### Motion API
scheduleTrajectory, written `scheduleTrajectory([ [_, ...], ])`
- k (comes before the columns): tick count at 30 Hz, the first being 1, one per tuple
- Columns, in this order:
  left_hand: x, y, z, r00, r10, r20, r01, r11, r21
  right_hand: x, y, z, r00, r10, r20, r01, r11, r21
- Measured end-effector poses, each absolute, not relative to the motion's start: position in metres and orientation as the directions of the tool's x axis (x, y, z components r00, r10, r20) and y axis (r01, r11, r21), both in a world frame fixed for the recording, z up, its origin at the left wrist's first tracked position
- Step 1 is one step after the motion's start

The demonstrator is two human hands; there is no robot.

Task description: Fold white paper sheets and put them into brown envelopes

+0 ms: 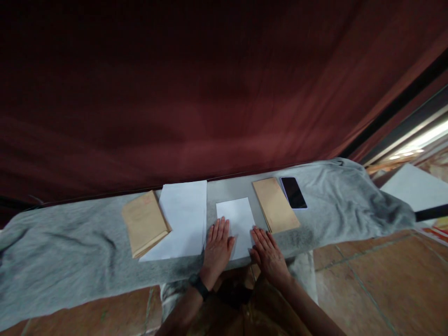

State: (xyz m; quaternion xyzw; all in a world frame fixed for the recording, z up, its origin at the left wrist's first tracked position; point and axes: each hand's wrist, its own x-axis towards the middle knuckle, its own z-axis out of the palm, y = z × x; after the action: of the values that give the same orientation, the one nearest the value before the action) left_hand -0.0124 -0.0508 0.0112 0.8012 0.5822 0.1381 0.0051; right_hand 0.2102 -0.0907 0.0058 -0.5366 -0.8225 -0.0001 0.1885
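Observation:
A small white sheet of paper (237, 215) lies flat in front of me on a grey cloth. My left hand (217, 245) rests flat along its left edge, fingers stretched out and pointing away from me. At the sheet's right edge lies my right hand (269, 254), also flat with its fingers extended. Neither hand grips anything. Left of my left hand is a stack of larger white paper (184, 219). A pile of brown envelopes (144, 219) partly covers that stack. Just beyond my right hand sits another bundle of brown envelopes (276, 205).
The grey cloth (77, 247) covers a long narrow table. A smartphone (294, 192) touches the right-hand envelopes. Behind the table hangs a dark red curtain (210, 107). A white panel (416, 186) stands at the far right, above a tiled floor (378, 275).

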Motion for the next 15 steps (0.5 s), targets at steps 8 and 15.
scheduleTrajectory([
  [8,-0.022,-0.091,0.014,0.413,0.894,0.174,0.892,-0.436,0.124,0.215,-0.093,0.003,-0.402,0.871,0.283,0.861,0.465,-0.205],
  [15,-0.018,-0.096,0.019,0.365,0.925,0.107,0.849,-0.378,0.369,0.219,-0.098,0.001,-0.448,0.85,0.277,0.847,0.502,-0.172],
])
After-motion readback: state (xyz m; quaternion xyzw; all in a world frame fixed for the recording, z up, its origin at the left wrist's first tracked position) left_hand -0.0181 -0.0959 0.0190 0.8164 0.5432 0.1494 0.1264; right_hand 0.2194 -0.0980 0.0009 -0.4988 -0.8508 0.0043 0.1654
